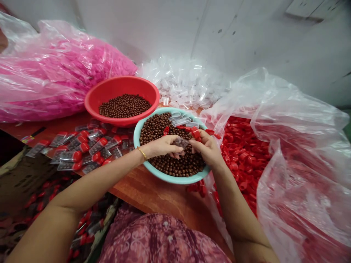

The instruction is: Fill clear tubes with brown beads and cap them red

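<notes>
Clear plastic container (181, 142) in left hand (162, 146) and red plastic cap (195, 133) in right hand (207, 149) hover over round turquoise basin (177, 179), likely against spills.

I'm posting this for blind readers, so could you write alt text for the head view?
A person's left hand holds a small filled container while the right hand holds a red cap, over a turquoise basin of brown balls. Red-capped containers lie at left, near a red basin of similar balls; more caps lie in a plastic bag at right.
</notes>
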A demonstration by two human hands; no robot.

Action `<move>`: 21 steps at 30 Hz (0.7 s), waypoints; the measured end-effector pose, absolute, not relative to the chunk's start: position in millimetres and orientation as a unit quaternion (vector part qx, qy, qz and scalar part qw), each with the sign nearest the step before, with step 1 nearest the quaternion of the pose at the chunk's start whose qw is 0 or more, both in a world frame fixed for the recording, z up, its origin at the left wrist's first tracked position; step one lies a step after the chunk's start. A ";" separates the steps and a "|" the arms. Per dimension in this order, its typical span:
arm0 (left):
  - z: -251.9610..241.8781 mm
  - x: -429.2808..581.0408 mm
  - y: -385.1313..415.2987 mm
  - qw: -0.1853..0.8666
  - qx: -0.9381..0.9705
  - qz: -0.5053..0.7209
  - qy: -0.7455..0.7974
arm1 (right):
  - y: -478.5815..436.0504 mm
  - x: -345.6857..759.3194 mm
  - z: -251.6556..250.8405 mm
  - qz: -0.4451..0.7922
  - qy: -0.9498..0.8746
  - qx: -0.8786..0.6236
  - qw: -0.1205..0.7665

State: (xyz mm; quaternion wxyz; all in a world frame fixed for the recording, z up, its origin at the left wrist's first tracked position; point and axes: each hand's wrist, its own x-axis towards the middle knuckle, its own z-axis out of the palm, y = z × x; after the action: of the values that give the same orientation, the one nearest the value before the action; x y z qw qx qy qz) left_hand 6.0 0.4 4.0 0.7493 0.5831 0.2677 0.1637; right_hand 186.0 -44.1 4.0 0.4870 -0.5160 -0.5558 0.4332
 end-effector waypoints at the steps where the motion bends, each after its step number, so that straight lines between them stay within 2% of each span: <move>1: 5.1 5.2 0.5 0.753 0.584 0.152 0.262 | -43.1 185.1 6.7 0.447 -0.569 -0.507 0.469; 7: 11.0 2.7 0.8 0.760 0.578 0.158 0.252 | -39.1 180.9 15.1 0.411 -0.638 -0.488 0.431; 11: 11.3 2.4 0.9 0.759 0.581 0.151 0.252 | -40.8 178.4 14.7 0.433 -0.650 -0.474 0.408; 21: 13.3 2.6 1.6 0.775 0.556 0.162 0.253 | -43.9 172.9 10.6 0.485 -0.575 -0.485 0.447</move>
State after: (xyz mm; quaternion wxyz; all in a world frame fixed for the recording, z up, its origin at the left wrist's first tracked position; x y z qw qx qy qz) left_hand 2.6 1.6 13.3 0.7749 0.5561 0.2529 0.1621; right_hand 172.9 -43.9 10.6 0.4470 -0.4845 -0.5746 0.4850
